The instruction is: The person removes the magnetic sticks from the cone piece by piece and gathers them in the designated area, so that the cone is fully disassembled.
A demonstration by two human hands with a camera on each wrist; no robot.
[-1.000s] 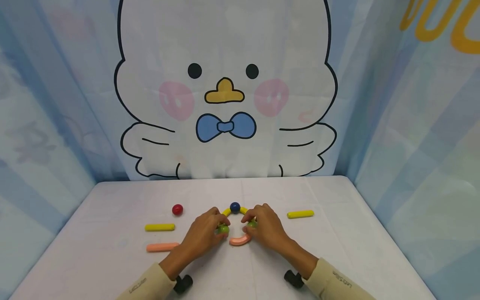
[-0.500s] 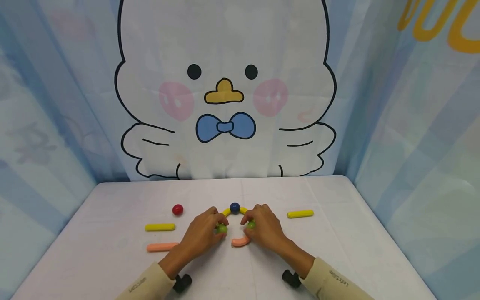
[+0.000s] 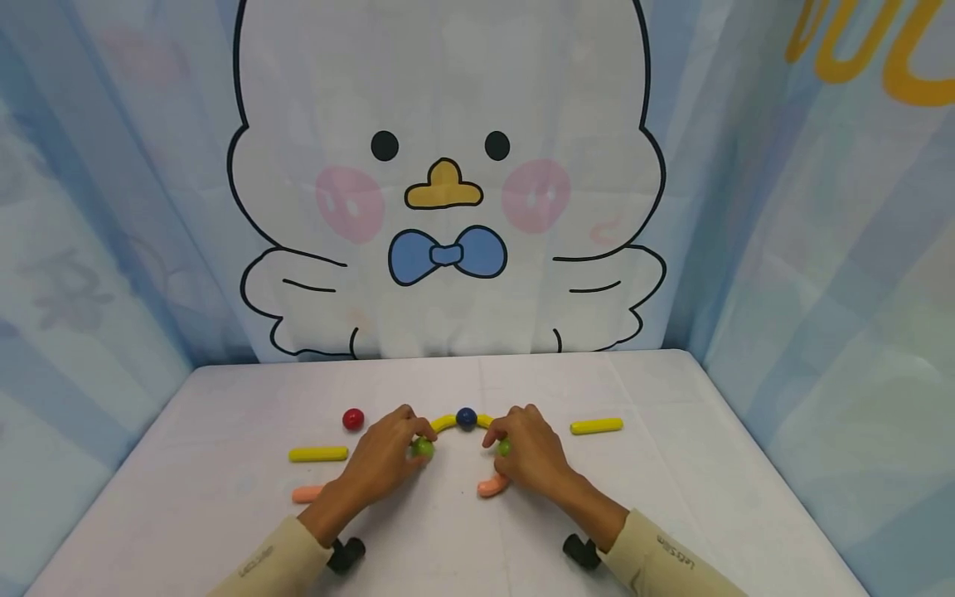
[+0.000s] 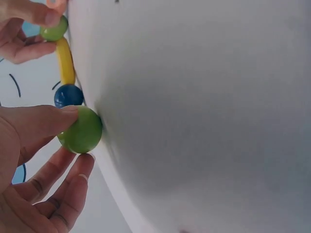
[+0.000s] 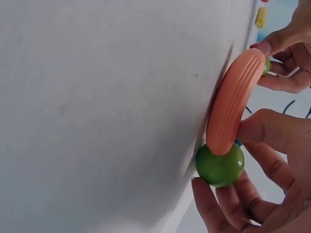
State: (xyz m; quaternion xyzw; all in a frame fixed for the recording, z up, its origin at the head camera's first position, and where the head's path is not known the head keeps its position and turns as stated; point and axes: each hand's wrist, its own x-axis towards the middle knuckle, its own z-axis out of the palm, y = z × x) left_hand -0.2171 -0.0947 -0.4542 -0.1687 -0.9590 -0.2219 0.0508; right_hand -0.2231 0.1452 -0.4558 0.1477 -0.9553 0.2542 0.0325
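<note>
Green plastic balls (image 3: 423,448) (image 3: 504,448) at both ends of the yellow curved-rod arch with the blue ball (image 3: 466,418) are pinched on the white worktop (image 3: 671,481), one by each of the hands (left (image 3: 384,458), right (image 3: 525,456)), with the salmon curved rod (image 3: 492,487) stuck to the right ball.
</note>
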